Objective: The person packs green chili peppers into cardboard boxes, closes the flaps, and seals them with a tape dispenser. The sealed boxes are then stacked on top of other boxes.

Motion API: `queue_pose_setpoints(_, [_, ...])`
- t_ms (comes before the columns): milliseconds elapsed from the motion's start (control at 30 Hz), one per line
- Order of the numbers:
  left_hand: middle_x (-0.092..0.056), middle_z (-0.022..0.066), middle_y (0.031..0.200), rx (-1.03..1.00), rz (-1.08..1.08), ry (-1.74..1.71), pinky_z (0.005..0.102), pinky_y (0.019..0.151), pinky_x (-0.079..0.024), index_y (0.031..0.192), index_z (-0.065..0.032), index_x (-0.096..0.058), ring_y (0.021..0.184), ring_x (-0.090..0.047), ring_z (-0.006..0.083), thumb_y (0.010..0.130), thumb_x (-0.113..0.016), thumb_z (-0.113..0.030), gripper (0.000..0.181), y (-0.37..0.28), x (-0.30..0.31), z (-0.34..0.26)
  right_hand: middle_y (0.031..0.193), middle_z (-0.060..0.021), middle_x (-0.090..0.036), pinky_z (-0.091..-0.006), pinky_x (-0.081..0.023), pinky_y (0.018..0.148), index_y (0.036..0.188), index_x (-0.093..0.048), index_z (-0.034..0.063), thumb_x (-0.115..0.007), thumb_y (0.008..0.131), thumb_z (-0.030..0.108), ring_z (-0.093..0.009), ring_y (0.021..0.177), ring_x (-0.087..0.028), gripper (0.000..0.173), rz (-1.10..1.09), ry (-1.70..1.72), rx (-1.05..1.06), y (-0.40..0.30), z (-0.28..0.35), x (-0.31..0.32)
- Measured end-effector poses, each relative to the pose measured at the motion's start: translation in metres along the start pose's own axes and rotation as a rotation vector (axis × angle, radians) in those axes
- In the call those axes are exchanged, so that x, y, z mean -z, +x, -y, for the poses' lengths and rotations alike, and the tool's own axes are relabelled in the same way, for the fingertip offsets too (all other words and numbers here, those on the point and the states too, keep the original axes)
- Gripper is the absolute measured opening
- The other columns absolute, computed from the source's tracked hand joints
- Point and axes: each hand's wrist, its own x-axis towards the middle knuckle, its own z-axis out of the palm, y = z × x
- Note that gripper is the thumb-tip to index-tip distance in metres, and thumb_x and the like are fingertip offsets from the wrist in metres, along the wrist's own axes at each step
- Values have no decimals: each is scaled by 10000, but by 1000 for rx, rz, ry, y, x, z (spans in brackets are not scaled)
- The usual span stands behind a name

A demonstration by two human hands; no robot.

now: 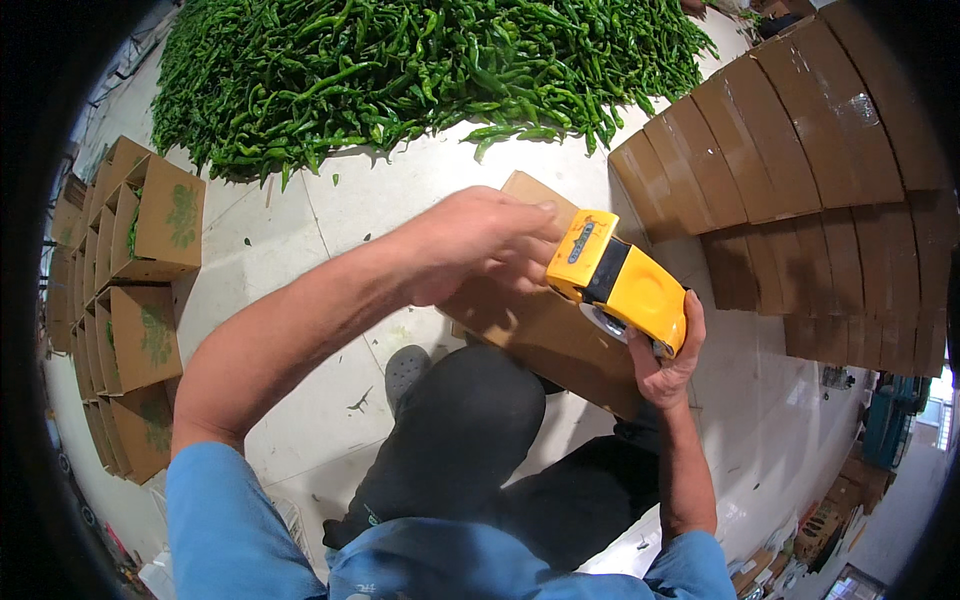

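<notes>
My right hand (670,364) grips the rear end of a yellow hand-held tape dispenser (645,289), which has a black band and a shiny roll showing along its underside. Blurred at the fingers, my left hand (487,240) is bent close to the dispenser's front end. Whether it touches the dispenser or pinches anything is not clear. Below both hands a brown cardboard box (559,352) lies slantwise on the floor in front of my knees. Parts of its top are hidden by my left hand and the dispenser.
A large heap of green chili peppers (420,75) spreads over the tiled floor (285,225) ahead. Stacked cardboard boxes (787,142) stand on the right. Open-sided cartons (154,330) with a green printed pattern are stacked on the left, some showing peppers inside.
</notes>
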Motion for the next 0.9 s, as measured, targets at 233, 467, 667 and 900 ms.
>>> queue_pose_setpoints(233, [-677,75,848,-20,-18,60,262,658,-543,1012,38,-674,720,-629,116,945,-619,-177,232,9,-12,-5,1316,-131,-498,-355,-439,1045,1492,-264,109,-702,838,-30,-235,1202,-537,799,-13,-51,30,3,7,3])
queue_pose_setpoints(467, [-670,59,791,-82,-195,287,266,615,-520,884,25,-663,679,-617,111,923,-598,-110,155,18,-18,-1,1310,-136,-497,-355,-418,1049,1489,-259,74,-705,814,-47,-237,1177,-539,819,-39,-35,54,3,4,-1])
queue_pose_setpoints(667, [-612,2,697,-685,-459,707,241,551,-458,935,-46,-661,591,-574,89,958,-578,-220,194,-11,18,-43,1304,-144,-470,-357,-406,1057,1468,-267,49,-716,794,-13,-240,1193,-511,813,-112,-75,-43,-1,9,6])
queue_pose_setpoints(900, [-461,-41,575,-375,-641,318,223,421,-304,851,-79,-606,464,-385,54,963,-591,-274,225,5,145,39,1301,-134,-459,-340,-421,1028,1360,-338,38,-792,754,79,-216,1192,-504,759,-117,-170,-104,-15,2,5])
